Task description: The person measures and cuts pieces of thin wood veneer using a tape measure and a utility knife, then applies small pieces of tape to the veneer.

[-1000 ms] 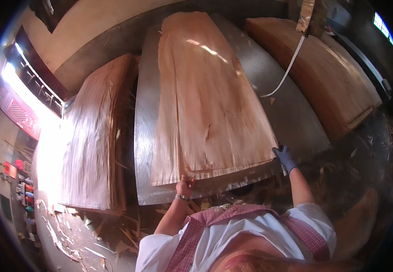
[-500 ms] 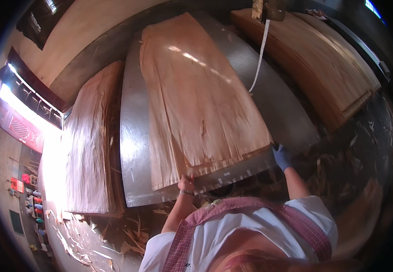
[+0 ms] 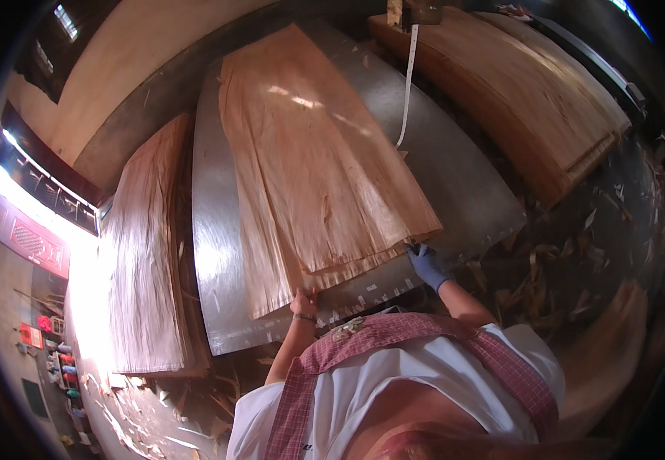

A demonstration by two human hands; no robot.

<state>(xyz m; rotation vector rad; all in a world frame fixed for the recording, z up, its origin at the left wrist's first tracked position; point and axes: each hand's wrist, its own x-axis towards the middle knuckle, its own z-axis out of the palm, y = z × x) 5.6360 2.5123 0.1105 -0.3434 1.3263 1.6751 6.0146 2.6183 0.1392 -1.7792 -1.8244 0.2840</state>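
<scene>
head view: 2 hands at the near edge of a thin wood sheet (image 3: 317, 161)
left hand (image 3: 304, 300): bare, fingers closed on that edge
right hand (image 3: 427, 264): blue glove, pinching the corner
worktop (image 3: 217, 291): the sheet lies mostly flat on it
left to do: both hands are not off it yet

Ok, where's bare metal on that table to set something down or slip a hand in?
Free: the metal table right of the veneer sheets, crossed only by the hanging white strap; also a strip between the sheets and the left veneer stack. Crowded: the near edge, where the left hand and gloved right hand grip the sheets.
</scene>
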